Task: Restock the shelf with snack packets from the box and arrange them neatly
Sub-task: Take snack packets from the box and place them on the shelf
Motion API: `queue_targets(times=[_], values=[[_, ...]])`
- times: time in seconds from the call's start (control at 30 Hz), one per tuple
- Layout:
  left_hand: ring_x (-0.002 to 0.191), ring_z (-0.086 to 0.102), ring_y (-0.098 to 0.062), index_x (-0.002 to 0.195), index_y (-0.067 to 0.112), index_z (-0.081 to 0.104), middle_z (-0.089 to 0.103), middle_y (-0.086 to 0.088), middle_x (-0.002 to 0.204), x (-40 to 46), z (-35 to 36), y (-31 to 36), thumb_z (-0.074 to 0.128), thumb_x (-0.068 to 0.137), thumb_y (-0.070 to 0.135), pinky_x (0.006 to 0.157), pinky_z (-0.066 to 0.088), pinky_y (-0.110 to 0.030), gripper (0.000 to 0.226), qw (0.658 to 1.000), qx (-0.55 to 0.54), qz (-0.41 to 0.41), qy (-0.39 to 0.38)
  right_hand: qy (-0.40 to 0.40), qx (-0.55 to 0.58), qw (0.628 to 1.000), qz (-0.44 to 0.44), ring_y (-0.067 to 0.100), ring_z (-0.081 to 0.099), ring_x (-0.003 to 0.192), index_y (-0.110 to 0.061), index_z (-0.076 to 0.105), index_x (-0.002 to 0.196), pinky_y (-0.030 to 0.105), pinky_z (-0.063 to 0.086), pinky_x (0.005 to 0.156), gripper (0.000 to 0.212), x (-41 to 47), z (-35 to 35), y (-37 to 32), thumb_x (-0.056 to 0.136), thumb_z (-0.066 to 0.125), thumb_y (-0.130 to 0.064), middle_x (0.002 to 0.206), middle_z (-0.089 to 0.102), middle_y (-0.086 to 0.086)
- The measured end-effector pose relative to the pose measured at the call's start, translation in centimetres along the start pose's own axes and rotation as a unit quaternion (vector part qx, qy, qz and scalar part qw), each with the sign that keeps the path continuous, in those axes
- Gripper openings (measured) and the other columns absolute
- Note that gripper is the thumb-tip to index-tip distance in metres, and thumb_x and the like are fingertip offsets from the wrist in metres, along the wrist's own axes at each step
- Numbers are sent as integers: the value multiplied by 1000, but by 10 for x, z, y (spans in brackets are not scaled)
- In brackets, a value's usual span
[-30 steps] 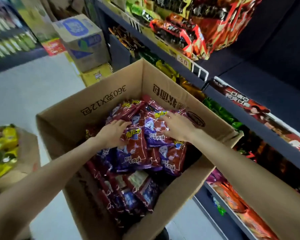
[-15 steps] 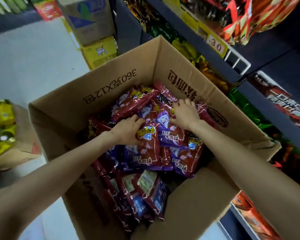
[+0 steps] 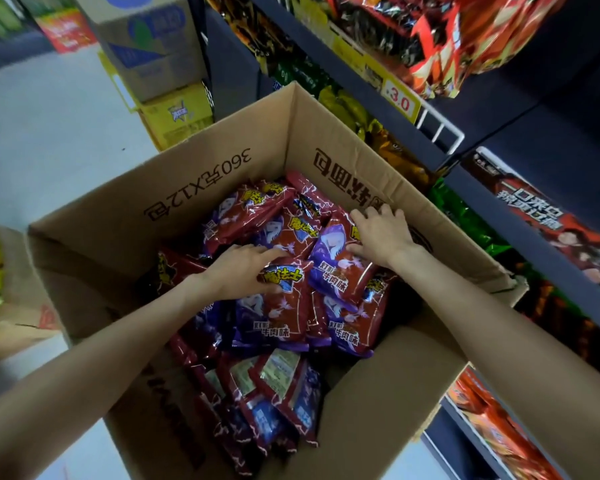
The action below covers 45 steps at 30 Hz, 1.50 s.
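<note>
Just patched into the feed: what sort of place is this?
Most likely a shop aisle: shelves packed with snack bags, a price tag on the shelf edge, and an open stock carton of packets on the floor.

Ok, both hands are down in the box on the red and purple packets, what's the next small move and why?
Probably close both hands around the top bunch and lift it out toward the shelf. The left hand and right hand already rest on either side of the snack packets heaped in the cardboard box, and none is lifted yet.
</note>
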State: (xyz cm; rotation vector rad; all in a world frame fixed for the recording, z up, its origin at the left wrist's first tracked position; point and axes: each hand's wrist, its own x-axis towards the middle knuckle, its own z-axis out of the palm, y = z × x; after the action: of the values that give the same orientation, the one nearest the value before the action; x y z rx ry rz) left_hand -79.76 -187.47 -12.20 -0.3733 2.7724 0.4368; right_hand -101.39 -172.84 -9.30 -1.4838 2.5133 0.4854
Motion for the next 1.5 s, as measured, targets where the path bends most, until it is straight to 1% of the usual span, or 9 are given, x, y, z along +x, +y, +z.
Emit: queue_targets(times=[0.23,0.4,0.5,0.6,0.83,1.03,1.2,1.33,1.5], values=[[125,43,-18,140,22,41,46,0,139,-6,-5,3,66,75,59,102,34,-31,79,999,-23,22,15,-78,122,988,61,36,45,119,-19,42,135,42,39,96,73,-27,7,16,77,68,-56,130,50,16],[114,46,-20,128,16,56,52,0,127,-15,-8,11,71,73,53,97,41,-32,68,997,-35,61,34,-62,210,973,67,32,44,118,-26,44,137,43,40,97,74,-45,1,18,74,72,-51,128,53,8],[113,51,-23,127,21,56,56,0,129,-21,-14,15,65,77,57,96,39,-36,62,995,10,75,69,12,241,969,48,22,48,116,-22,52,128,36,40,90,55,-69,-11,20,79,72,-37,127,50,2],[104,60,-26,119,19,60,66,-2,113,-32,-29,21,51,79,63,88,43,-38,60,982,25,100,161,138,230,963,28,18,52,115,-22,54,122,35,45,88,47,-106,-28,30,80,73,-28,127,50,-4],[103,59,-14,121,23,49,63,5,113,-46,-56,38,40,85,63,95,32,-26,54,965,-7,81,248,384,256,887,-1,21,60,102,-8,64,108,29,52,79,38,-184,-44,46,74,78,-15,114,60,8],[95,60,-14,123,19,51,61,6,109,-60,-86,87,59,82,56,82,47,-29,55,924,-127,36,359,484,294,824,15,3,49,106,-4,62,107,8,38,94,35,-244,-46,61,83,68,-28,113,52,-1],[89,61,-2,121,29,43,57,18,100,-61,-110,156,64,81,40,79,50,-18,47,863,-257,57,430,523,332,781,74,8,53,97,3,63,101,17,45,87,41,-291,-39,93,78,68,-30,106,54,2],[96,62,-11,127,23,41,62,5,108,-46,-122,215,65,80,46,86,52,-37,58,843,-291,83,444,532,345,766,107,7,53,98,1,63,103,12,43,87,39,-330,-36,119,77,72,-27,106,55,2],[97,61,-17,130,24,38,58,7,108,-22,-135,301,65,81,45,84,50,-37,59,822,-265,151,481,592,282,737,164,7,54,100,0,62,105,16,45,85,37,-385,-42,168,79,73,-23,108,59,7]])
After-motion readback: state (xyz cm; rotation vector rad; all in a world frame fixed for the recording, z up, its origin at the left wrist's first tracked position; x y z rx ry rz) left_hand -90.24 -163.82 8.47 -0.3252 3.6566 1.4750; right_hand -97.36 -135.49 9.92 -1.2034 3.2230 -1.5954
